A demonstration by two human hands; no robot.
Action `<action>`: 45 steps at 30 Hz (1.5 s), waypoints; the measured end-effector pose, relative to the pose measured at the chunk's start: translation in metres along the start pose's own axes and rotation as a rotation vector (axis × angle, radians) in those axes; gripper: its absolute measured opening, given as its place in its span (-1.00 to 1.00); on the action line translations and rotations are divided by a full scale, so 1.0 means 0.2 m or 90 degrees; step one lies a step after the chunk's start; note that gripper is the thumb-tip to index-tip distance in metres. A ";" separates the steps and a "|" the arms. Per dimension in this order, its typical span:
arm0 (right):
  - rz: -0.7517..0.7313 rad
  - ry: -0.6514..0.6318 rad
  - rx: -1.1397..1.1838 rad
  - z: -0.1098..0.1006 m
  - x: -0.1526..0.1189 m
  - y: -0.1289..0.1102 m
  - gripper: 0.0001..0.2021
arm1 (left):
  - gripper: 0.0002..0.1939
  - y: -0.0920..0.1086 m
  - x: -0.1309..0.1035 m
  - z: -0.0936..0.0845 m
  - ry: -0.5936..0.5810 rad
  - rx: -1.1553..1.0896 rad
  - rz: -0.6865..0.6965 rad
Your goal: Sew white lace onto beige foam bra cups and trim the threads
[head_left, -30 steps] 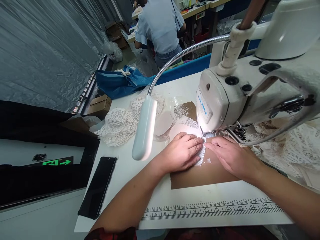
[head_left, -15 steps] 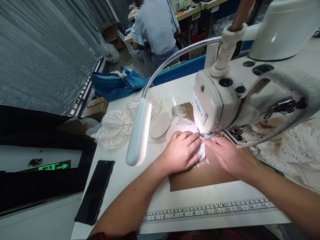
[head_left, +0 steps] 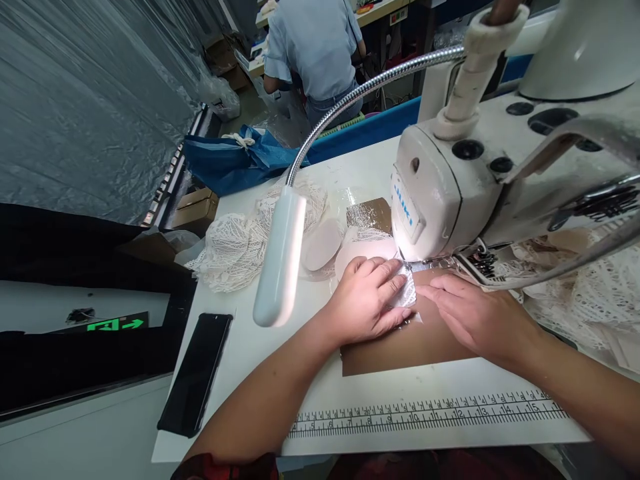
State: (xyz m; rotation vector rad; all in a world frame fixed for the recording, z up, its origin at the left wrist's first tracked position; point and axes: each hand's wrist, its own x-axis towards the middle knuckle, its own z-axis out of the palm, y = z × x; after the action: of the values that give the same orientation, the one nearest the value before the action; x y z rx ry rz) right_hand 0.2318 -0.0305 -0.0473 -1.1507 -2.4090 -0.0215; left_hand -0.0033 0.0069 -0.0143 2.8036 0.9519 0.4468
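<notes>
My left hand point(head_left: 373, 297) lies flat with its fingers spread, pressing a small piece of white lace fabric point(head_left: 407, 293) under the sewing machine's head point(head_left: 425, 193). A skin-toned cup-shaped piece point(head_left: 363, 250) with lace on it sits just beyond those fingers. Just right of the lace, my right hand point(head_left: 465, 310) rests low over a brown sheet point(head_left: 400, 357), fingers stretched toward the presser foot and apart from the lace. I see nothing in its grasp, though its palm side is hidden. The needle itself is too small to make out.
A gooseneck lamp point(head_left: 280, 260) arches over the table's left half. Behind it lie bunched white lace point(head_left: 235, 250) and a pale round pad point(head_left: 323, 245). A black phone point(head_left: 195, 373) is at the left edge, a ruler strip point(head_left: 425, 417) along the front. Another person point(head_left: 315, 53) sits beyond.
My right fingertips have drawn back slightly to the right from the lace, baring more of its edge. My left hand stays on the lace. The whole view has shifted a little.
</notes>
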 end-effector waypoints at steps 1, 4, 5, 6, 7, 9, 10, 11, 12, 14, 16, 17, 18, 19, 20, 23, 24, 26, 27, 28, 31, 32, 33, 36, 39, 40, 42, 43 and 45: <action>-0.007 -0.002 0.011 -0.01 0.00 0.00 -0.63 | -0.51 0.00 0.00 -0.01 0.003 -0.015 0.004; -0.023 0.003 0.029 -0.02 0.01 -0.01 -0.66 | -0.61 0.00 -0.01 -0.03 -0.009 -0.051 0.011; -0.031 0.003 0.032 -0.03 0.01 -0.01 -0.67 | -0.63 0.00 -0.01 -0.03 -0.015 -0.057 0.011; -0.039 0.000 0.035 -0.04 0.02 -0.01 -0.68 | -0.65 0.00 -0.01 -0.04 -0.020 -0.060 0.011; -0.045 -0.009 0.037 -0.04 0.02 -0.02 -0.69 | -0.66 0.01 -0.01 -0.04 -0.022 -0.062 0.010; -0.046 -0.022 0.039 -0.05 0.03 -0.02 -0.70 | -0.68 0.01 -0.01 -0.03 -0.023 -0.059 0.008; -0.042 -0.025 0.038 -0.05 0.03 -0.03 -0.70 | -0.70 0.02 -0.01 -0.02 -0.021 -0.053 0.005; -0.037 -0.027 0.038 -0.06 0.03 -0.03 -0.71 | -0.71 0.02 -0.01 -0.01 -0.019 -0.041 0.001; -0.033 -0.033 0.040 -0.06 0.02 -0.02 -0.71 | -0.72 0.03 -0.01 -0.01 -0.016 -0.026 -0.006; -0.028 -0.051 0.046 -0.06 0.02 -0.02 -0.70 | -0.67 0.04 -0.01 0.01 -0.013 0.002 -0.017; -0.022 -0.065 0.051 -0.06 0.02 -0.02 -0.69 | -0.65 0.04 0.00 0.01 -0.013 0.006 -0.025; -0.015 -0.060 0.051 -0.06 0.02 -0.03 -0.69 | -0.66 0.04 0.00 0.01 -0.015 -0.003 -0.026; -0.006 -0.051 0.050 -0.06 0.02 -0.03 -0.69 | -0.67 0.03 0.00 0.01 -0.018 -0.017 -0.026; 0.007 -0.043 0.047 -0.06 0.02 -0.03 -0.69 | -0.67 0.03 0.00 0.00 -0.019 -0.033 -0.026; 0.021 -0.037 0.044 -0.05 0.02 -0.04 -0.68 | -0.69 0.03 0.01 0.00 -0.019 -0.051 -0.027; 0.038 -0.033 0.051 -0.05 0.04 -0.05 -0.67 | -0.73 0.03 0.01 -0.01 -0.013 -0.110 -0.045; 0.028 -0.038 0.059 -0.05 0.04 -0.06 -0.67 | -0.75 0.03 0.02 -0.01 -0.012 -0.135 -0.058; -0.004 -0.060 0.071 -0.05 0.06 -0.06 -0.67 | -0.75 0.03 0.02 -0.02 -0.008 -0.197 -0.095; -0.016 -0.074 0.072 -0.06 0.06 -0.06 -0.67 | -0.75 0.03 0.02 -0.02 -0.006 -0.236 -0.122; -0.027 -0.089 0.071 -0.06 0.06 -0.06 -0.67 | -0.74 0.03 0.02 -0.03 -0.001 -0.281 -0.154; -0.046 -0.108 0.061 -0.05 0.05 -0.07 -0.69 | -0.76 0.02 0.01 -0.04 0.025 -0.414 -0.243; -0.049 -0.103 0.057 -0.05 0.04 -0.07 -0.70 | -0.77 0.02 0.01 -0.05 0.029 -0.440 -0.258; -0.052 -0.096 0.052 -0.05 0.04 -0.07 -0.70 | -0.76 0.02 0.01 -0.05 0.031 -0.448 -0.260; -0.056 -0.074 0.046 -0.05 0.03 -0.08 -0.72 | -0.75 0.01 0.00 -0.04 0.003 -0.388 -0.182; -0.062 -0.085 0.056 -0.06 0.03 -0.09 -0.74 | -0.78 0.01 -0.01 -0.02 -0.017 -0.293 -0.081; -0.063 -0.093 0.058 -0.07 0.03 -0.09 -0.74 | -0.76 0.01 -0.01 -0.02 -0.018 -0.268 -0.063; -0.062 -0.110 0.065 -0.07 0.03 -0.10 -0.74 | -0.74 0.00 -0.02 -0.01 -0.019 -0.225 -0.038; -0.058 -0.116 0.068 -0.08 0.03 -0.10 -0.74 | -0.73 -0.01 -0.02 0.00 -0.019 -0.204 -0.025; -0.053 -0.126 0.074 -0.08 0.02 -0.10 -0.74 | -0.72 -0.01 -0.03 0.01 -0.017 -0.160 -0.003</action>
State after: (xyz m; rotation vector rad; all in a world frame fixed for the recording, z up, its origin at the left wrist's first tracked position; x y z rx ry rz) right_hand 0.2211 -0.0429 -0.0275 -1.0424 -2.5906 0.2130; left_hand -0.0085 0.0047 -0.0176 2.5750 0.8331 0.4889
